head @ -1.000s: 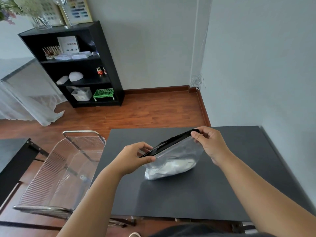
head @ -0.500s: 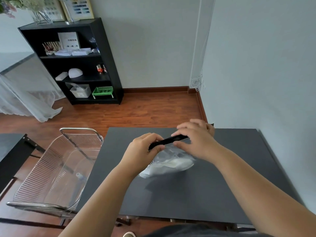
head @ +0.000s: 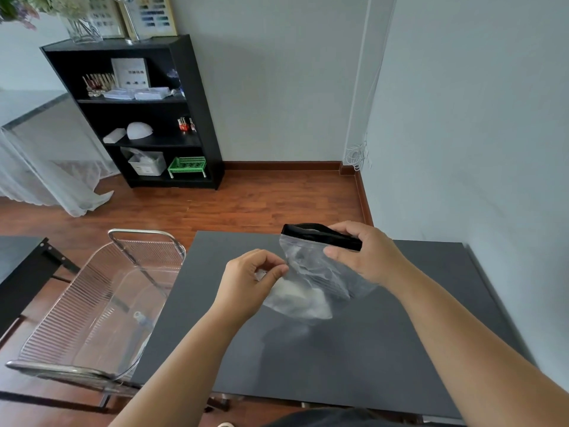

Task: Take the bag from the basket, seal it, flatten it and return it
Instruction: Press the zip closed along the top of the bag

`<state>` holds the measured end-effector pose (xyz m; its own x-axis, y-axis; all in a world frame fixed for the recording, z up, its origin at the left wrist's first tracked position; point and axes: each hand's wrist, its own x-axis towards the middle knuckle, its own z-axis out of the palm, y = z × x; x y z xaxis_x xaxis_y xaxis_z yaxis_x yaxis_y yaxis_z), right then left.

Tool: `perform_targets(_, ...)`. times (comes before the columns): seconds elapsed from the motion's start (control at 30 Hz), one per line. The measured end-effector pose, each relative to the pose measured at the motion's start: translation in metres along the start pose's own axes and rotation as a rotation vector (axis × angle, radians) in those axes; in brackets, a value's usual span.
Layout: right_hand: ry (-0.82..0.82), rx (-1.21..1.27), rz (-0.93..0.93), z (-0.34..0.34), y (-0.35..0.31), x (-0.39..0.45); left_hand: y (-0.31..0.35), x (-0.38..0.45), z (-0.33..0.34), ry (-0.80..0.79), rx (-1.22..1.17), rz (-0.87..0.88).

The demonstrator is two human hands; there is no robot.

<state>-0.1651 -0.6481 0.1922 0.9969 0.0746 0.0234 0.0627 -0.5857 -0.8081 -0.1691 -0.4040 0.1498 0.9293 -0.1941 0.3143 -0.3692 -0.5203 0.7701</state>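
A clear plastic bag (head: pixel 311 278) with a black zip strip along its top hangs above the dark grey table (head: pixel 308 365), something white inside its lower part. My right hand (head: pixel 366 257) grips the right end of the black strip, thumb in front and fingers behind. My left hand (head: pixel 249 282) pinches the bag's left edge lower down, fingers curled. The left part of the strip bows open a little. The clear wire-ribbed basket (head: pixel 101 303) stands to the left of the table, with only a small item on its floor.
A black shelf unit (head: pixel 138 112) with small items stands against the far wall across the wooden floor. A second dark table edge (head: pixel 21 272) lies at the far left. The grey wall runs close along the table's right side.
The bag has been lifted and turned upright. My right hand moved to the right end of the strip, and my left hand dropped from the strip to the bag's left edge.
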Motion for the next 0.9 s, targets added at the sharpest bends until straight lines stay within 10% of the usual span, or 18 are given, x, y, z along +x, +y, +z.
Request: perform_targets(0.9,0.181,0.255,-0.087,-0.006,-0.014,0.011,-0.012,-0.016,-0.003,0.008,-0.272,-0.233)
